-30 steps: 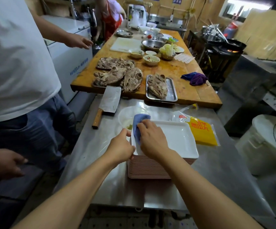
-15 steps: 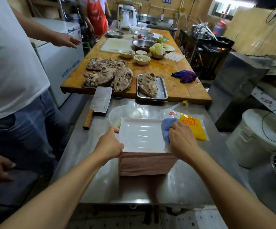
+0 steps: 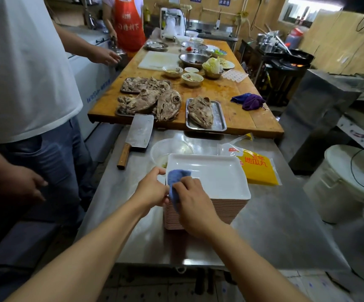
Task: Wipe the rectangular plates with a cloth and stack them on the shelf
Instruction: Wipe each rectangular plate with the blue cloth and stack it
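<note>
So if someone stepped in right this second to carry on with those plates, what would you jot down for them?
Left hand: grips the near-left edge of the top plate, steadying it.
Right hand: presses the blue cloth on that plate's left end.
The plate tops a tall plate stack on the steel table.
Done: this plate is mid-wipe.
Left: finish wiping, then shelve it; the shelf is not in view. How many in the stack are wiped, I cannot tell.

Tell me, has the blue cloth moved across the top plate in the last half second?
Yes. The blue cloth, under the right hand, went from the top plate's right edge to its left edge, beside the left hand.
</note>
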Motion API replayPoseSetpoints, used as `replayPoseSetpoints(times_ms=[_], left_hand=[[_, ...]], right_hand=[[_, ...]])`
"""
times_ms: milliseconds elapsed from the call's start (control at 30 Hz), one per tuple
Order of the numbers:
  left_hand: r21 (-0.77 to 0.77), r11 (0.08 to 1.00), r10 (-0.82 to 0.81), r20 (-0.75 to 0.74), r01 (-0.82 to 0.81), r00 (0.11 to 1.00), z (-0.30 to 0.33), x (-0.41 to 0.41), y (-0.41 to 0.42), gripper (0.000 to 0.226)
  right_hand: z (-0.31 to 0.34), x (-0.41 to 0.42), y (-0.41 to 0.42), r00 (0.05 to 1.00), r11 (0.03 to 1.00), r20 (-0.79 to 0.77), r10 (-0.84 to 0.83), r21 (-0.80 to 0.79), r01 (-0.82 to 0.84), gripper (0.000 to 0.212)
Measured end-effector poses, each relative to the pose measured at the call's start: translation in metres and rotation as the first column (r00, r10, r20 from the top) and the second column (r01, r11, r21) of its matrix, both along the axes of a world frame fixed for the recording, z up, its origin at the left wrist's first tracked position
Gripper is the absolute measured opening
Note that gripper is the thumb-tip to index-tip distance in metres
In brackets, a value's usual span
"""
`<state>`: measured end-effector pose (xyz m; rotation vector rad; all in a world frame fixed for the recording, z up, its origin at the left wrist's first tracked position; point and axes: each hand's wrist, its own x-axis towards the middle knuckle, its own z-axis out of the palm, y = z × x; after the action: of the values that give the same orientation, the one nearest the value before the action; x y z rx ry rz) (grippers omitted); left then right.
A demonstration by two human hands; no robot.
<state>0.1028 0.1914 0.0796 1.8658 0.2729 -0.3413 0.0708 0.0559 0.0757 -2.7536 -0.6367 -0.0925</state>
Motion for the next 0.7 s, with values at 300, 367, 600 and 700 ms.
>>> replayPoseSetpoints(times_ms=[300,367,600,700], left_hand=[[0.226,0.974,-0.002,0.081,-0.017,0.997,-0.001,0.003,-0.011,0.047],[0.269,0.963,0.0,0.099,-0.026,0.995,-0.003,0.003,-0.011,0.049],[0.477,0.877,-0.003,0.133,-0.061,0.991,-0.001,-0.002,-0.016,0.048],[0.739,0.65,-0.105,0.314,-0.173,0.944,0.004,-0.013,-0.026,0.046]], right_hand=[[0.007,-0.008,-0.058,0.986,0.97,0.143,-0.082,-0.217,0.112,0.024],[0.012,-0.011,-0.082,0.975,0.947,0.162,-0.153,-0.258,0.191,0.023],[0.028,-0.012,-0.115,0.967,0.898,0.145,-0.209,-0.362,0.249,0.021],[0.041,-0.011,-0.119,0.954,0.956,0.085,-0.287,-0.04,0.291,0.026]])
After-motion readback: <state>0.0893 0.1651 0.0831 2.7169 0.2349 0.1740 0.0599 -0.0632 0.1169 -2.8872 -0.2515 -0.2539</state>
